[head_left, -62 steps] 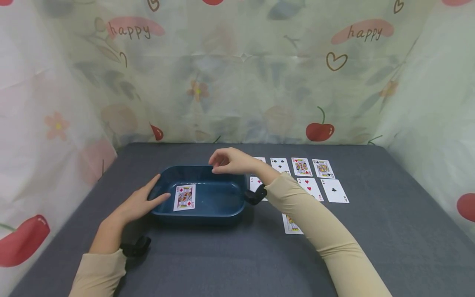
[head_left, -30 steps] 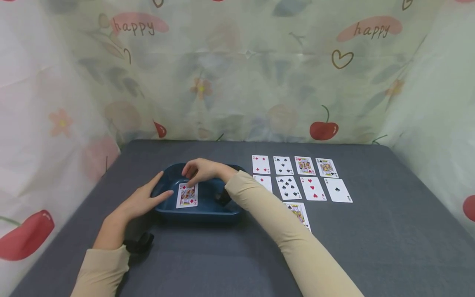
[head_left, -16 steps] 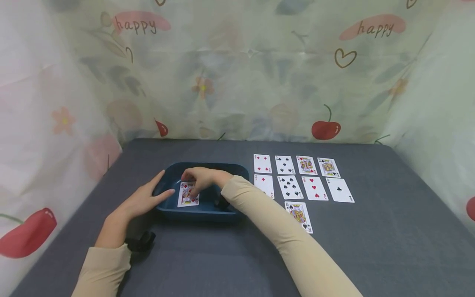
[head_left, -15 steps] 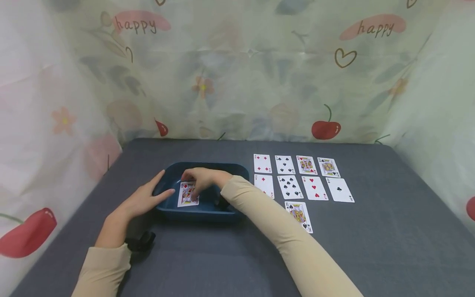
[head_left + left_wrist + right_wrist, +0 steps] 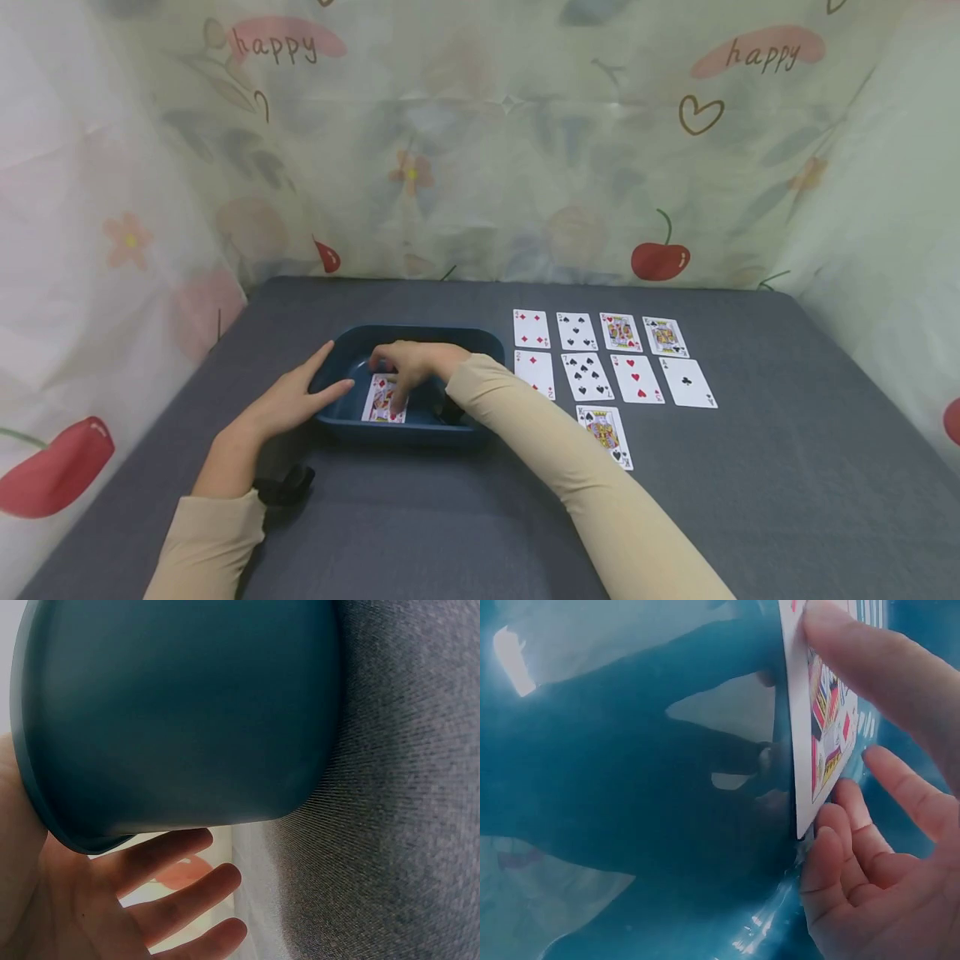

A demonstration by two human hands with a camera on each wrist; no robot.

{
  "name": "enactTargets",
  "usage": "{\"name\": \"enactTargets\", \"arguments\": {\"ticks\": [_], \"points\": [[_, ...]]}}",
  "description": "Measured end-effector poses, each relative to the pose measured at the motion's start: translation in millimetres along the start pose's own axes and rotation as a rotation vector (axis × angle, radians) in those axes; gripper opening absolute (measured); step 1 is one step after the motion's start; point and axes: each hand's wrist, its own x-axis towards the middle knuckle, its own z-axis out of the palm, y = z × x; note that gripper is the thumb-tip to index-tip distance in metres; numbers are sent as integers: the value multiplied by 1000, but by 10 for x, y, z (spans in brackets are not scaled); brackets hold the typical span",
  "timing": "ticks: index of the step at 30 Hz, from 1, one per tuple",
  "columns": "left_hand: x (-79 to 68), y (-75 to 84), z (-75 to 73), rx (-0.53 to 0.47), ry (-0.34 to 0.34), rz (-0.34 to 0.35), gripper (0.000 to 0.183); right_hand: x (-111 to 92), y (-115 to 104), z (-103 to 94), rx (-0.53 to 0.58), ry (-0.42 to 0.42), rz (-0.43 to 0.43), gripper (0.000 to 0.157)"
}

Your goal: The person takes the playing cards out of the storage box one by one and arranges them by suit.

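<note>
A face card of diamonds [image 5: 378, 406] lies in the dark blue basin [image 5: 465, 333]. My right hand [image 5: 420, 362] reaches down into the basin, its thumb [image 5: 889, 664] pressed straight on the card's face. In the right wrist view the loosely bent fingers [image 5: 825, 870] are right at the card's short edge. My left hand [image 5: 281, 408] rests on the basin's left end, thumb over the rim. The left wrist view shows its other fingers [image 5: 187, 900] extended and spread outside the basin's wall [image 5: 187, 750].
Right of the basin, playing cards lie face up in two rows, among them a four of diamonds [image 5: 531, 329], seven of spades [image 5: 587, 377] and ace of clubs [image 5: 687, 383]. A king of spades [image 5: 604, 437] lies nearer. Patterned curtains [image 5: 487, 167] enclose the grey table [image 5: 450, 517].
My right hand has moved from the basin's far rim down and left into it, onto the card. Under the thumb the card has slid slightly toward the near rim. My left hand stays put.
</note>
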Motion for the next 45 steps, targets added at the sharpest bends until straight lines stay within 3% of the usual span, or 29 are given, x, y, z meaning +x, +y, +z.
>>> {"name": "enactTargets", "arguments": {"ticks": [6,18,23,36,45], "points": [[-1,21,4,4,4,5,87,-24,31,-17,55,-8,8,64],[4,35,3,7,-1,-11,88,-132,66,-184,317,27,-119,39],[10,35,3,12,0,-19,88,-226,79,-287,370,74,-145,35],[11,41,8,15,4,-31,91,-569,267,-513,430,215,-123,32],[-23,18,8,-3,4,23,89,-852,490,-571,499,272,-86,31]]}}
